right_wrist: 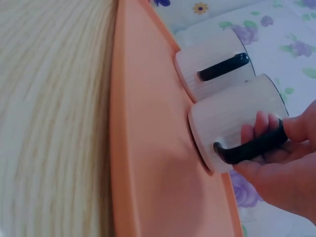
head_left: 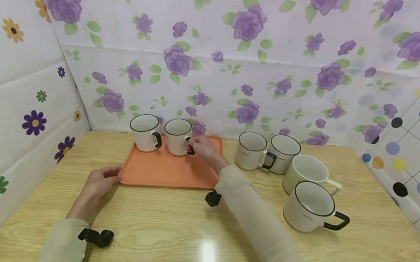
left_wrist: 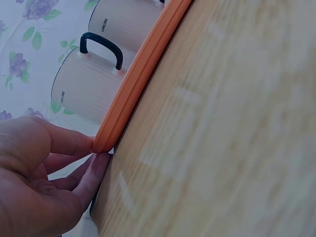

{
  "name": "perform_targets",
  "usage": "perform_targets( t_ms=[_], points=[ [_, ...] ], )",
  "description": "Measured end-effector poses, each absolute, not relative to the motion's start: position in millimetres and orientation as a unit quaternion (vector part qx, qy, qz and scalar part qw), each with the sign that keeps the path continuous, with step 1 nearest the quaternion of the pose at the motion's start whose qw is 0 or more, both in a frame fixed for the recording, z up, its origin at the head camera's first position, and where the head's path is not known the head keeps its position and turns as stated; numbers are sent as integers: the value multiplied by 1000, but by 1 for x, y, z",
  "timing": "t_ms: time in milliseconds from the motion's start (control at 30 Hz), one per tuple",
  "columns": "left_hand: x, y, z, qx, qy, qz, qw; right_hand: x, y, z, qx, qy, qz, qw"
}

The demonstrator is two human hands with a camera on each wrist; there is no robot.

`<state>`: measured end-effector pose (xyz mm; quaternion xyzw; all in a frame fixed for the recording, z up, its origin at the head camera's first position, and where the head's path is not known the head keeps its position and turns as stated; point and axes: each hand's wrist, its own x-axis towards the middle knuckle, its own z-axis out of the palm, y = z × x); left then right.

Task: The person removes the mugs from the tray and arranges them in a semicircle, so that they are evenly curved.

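Note:
An orange tray [head_left: 162,170] lies on the wooden table, with two white, black-rimmed mugs along its far side. The left mug [head_left: 145,134] stands on the tray near its far left corner, its black handle facing right. Beside it is the other mug [head_left: 178,137]. My right hand [head_left: 201,147] grips that mug's black handle [right_wrist: 254,147], fingers curled through it. Whether its base rests fully on the tray I cannot tell. My left hand [head_left: 99,182] is at the tray's near left corner, where thumb and fingertips pinch the orange rim [left_wrist: 104,139].
To the right of the tray stand several more mugs: a white mug [head_left: 251,152], another white one [head_left: 283,152] close behind, a pale yellow-green mug [head_left: 308,171] and a nearer white mug [head_left: 306,211]. A flowered cloth [head_left: 206,67] hangs along the table's back edge.

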<state>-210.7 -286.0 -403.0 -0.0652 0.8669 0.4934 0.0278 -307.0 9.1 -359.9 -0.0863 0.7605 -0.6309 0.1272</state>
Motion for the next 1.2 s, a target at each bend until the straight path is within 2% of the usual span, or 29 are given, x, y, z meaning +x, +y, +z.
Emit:
perform_targets(
  t_ms=[367, 667, 967, 1200],
  points=[
    [-209, -291, -403, -60, 872, 485, 21, -282, 23, -347, -70, 755, -645, 96],
    [-209, -292, -403, -57, 875, 480, 21, -252, 48, -342, -129, 743, -652, 82],
    [-210, -293, -403, -49, 875, 482, 18, -217, 67, -341, -120, 740, -655, 98],
    [-212, -286, -403, -49, 871, 487, 24, -191, 95, -342, -137, 746, -645, 90]
  ],
)
